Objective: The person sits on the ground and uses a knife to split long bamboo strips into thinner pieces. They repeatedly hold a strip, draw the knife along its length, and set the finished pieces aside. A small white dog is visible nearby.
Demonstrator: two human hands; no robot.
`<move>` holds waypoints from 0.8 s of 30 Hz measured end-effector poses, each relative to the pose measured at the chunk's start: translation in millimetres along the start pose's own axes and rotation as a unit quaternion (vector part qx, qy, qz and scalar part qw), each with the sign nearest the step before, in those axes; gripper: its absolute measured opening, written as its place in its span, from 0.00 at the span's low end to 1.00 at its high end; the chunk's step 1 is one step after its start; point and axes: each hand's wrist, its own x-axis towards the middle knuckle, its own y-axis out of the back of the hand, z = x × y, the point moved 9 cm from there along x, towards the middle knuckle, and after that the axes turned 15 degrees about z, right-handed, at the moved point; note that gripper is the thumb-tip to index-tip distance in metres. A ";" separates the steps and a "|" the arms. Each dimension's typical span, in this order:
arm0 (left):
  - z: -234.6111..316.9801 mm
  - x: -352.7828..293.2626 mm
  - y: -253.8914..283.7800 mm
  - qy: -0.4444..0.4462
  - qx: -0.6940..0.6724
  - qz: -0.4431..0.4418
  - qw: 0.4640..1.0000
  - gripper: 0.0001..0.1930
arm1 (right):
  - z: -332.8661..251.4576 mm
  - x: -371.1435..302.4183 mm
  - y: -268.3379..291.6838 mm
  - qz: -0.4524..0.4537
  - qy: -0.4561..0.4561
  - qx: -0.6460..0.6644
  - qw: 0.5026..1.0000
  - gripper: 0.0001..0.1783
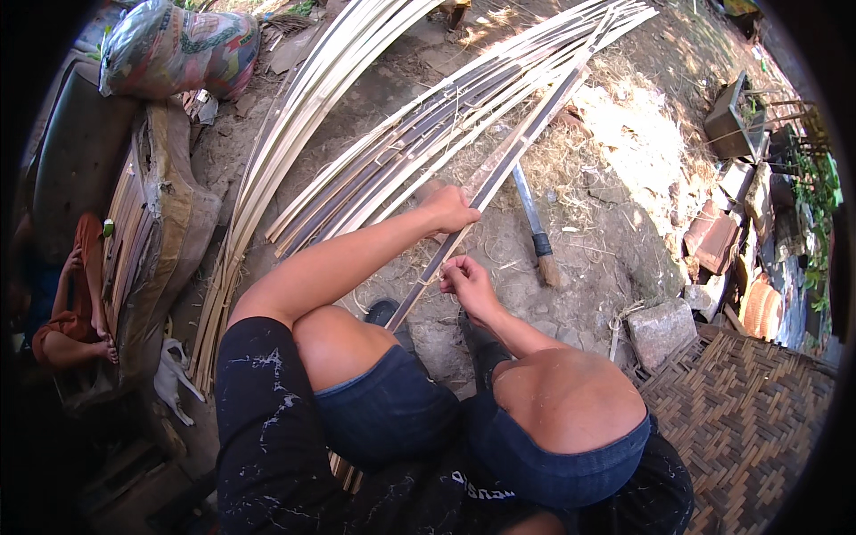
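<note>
A long dark-faced bamboo strip (515,152) slants from between my knees toward the far right. My left hand (450,210) is closed around it about midway up its near part. Closer to me, my right hand (470,283) is beside the strip's right edge, its fingers curled into a pinch. Whatever that pinch holds is too small or hidden to make out. To the right of the strip, a long-bladed knife (528,203) lies on the ground, its wooden handle toward me.
Split bamboo strips (401,147) lie fanned ahead, beside a paler bundle (308,107). A woven bamboo mat (736,419) is at right, near a stone block (662,332). At left are a stuffed sack (178,53), a cat (174,379) and another person's legs (76,312).
</note>
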 end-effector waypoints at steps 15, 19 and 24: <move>-1.0 -5.9 5.7 -0.047 -0.021 0.036 0.998 0.14 | -4.3 2.1 0.7 0.019 -0.002 -0.012 1.000 0.04; -4.9 -6.8 7.4 -0.047 -0.080 0.083 0.992 0.16 | -0.4 2.9 1.1 0.007 -0.009 0.004 1.000 0.04; -0.9 -7.7 10.0 -0.043 -0.102 0.084 0.990 0.15 | -4.4 0.2 -2.5 -0.010 -0.005 0.004 1.000 0.05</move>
